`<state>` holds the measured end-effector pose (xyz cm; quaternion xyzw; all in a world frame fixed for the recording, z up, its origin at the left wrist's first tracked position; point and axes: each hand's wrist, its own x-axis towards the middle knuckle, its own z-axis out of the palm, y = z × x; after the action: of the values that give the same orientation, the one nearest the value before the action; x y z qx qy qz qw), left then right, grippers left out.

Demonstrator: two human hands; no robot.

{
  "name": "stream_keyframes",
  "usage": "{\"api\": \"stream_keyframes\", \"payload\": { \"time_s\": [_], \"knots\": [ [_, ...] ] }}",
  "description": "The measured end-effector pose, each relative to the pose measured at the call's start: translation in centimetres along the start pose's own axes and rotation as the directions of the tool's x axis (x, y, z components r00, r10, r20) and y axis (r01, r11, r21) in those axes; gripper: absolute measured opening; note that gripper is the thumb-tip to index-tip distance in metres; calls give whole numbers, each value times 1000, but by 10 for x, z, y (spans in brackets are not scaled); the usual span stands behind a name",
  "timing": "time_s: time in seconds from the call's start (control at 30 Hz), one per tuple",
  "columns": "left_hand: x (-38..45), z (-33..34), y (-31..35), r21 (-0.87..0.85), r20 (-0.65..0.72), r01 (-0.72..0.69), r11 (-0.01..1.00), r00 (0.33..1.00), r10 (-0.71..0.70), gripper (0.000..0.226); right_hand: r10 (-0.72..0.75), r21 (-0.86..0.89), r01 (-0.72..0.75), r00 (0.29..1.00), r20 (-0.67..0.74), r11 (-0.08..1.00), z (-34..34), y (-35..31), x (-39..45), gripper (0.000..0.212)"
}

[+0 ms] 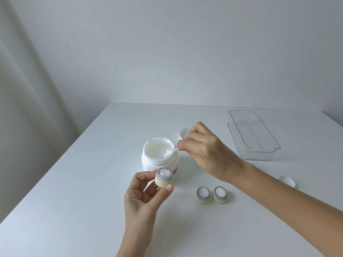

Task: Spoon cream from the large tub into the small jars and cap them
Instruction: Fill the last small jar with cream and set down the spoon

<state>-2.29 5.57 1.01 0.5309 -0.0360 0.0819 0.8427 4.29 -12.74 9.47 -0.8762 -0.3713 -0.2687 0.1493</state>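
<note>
Both hands are busy as we look down: our left hand (146, 197) pinches a small pale-yellow jar with a grey rim (164, 177) between thumb and fingertips, holding it up and tilted toward us, white cream showing in its mouth. Our right hand (206, 151) has its fingers curled around the handle of a small white spatula (174, 149), whose tip dips into the large white plastic tub of cream (160, 154). That tub stands open on the white surface (74, 182), just beyond the left hand and just left of the right hand, cream smeared around its rim.

Below the right wrist, two more small pale-yellow jars (203, 194) sit side by side, uncapped and holding cream. Behind the right hand's knuckles a white round lid (184, 133) is partly hidden. To the right of the right forearm lies a small white cap (287, 180). Farther out beyond the right hand rests a clear rectangular plastic tray (259, 145).
</note>
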Motion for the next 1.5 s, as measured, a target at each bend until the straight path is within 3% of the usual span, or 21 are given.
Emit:
{"api": "stream_keyframes", "payload": {
  "time_s": [0.27, 0.4, 0.5, 0.57, 0.67, 0.77, 0.87, 0.97, 1.03, 1.17, 1.5],
  "knots": [
    [1, -1, -1, 17, -14, 5, 1000, 1000, -5, 35, -73, -83, 73, 997, 0, 994, -18, 6, -6, 26],
    [1, -2, -1, 18, -14, 1, 1000, 1000, -1, 34, -45, -63, 40, 996, -76, 997, -21, 9, -6, 14],
    [0, -2, -2, 18, -9, 1, 1000, 1000, -1, 34, 134, 63, -124, 968, -212, 990, -22, 8, -2, 11],
    [1, -2, -2, 17, -2, 2, 1000, 1000, -2, 34, 331, 184, -296, 920, -209, 937, -20, 4, 4, 15],
    [1, -2, -2, 12, 1, 0, 1000, 1000, -1, 34, 550, 317, -512, 835, -35, 798, -11, 2, 15, 20],
    [1, -3, -2, 4, 7, 1, 1000, 1000, -1, 35, 636, 320, -639, 761, 129, 699, -9, 3, 21, 22],
    [0, -3, -3, -3, 20, 7, 1000, 1000, -7, 35, 648, 244, -668, 743, 169, 703, -17, 6, 22, 21],
    [0, -2, -3, -14, 38, 29, 999, 999, -29, 34, 637, 220, -643, 763, 107, 734, -33, 8, 20, 20],
    [0, -1, -2, -24, 50, 43, 999, 998, -41, 32, 616, 301, -611, 782, 89, 732, -42, 8, 14, 20],
    [0, 2, 0, -33, 62, 58, 998, 997, -56, 30, 552, 502, -576, 806, 215, 645, -46, -2, 0, 17],
    [-1, 0, 0, -25, 83, 68, 997, 994, -65, 37, 539, 478, -602, 795, 279, 640, -33, -12, -5, 17]
  ]
}}
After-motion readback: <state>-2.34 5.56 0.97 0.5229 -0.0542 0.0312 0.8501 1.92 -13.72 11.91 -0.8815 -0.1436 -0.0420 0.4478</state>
